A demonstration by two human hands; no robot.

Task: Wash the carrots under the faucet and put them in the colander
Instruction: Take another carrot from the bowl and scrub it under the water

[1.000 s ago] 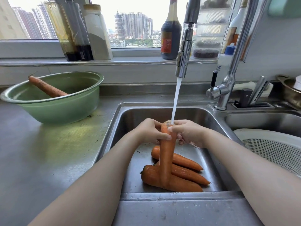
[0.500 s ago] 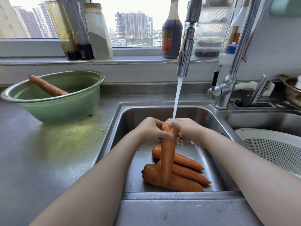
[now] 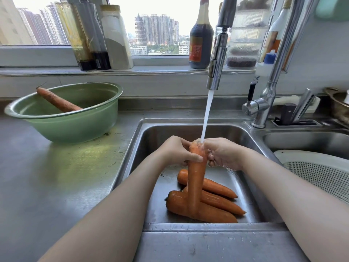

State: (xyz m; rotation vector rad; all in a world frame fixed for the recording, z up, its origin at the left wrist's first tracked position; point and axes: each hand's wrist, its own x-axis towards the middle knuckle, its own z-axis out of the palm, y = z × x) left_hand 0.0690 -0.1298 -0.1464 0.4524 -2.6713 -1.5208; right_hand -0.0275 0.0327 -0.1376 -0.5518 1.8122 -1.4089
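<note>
Left hand and right hand grip upright carrot under running faucet.

Bright daylight thru window (sky blown out); sharp focus, wide-angle bending at edges.

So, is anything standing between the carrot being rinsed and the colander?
Nothing visible blocks it. The carrot, gripped by the left hand and right hand, only needs lifting over the low sink divider to the colander, whose open top faces up.
</note>
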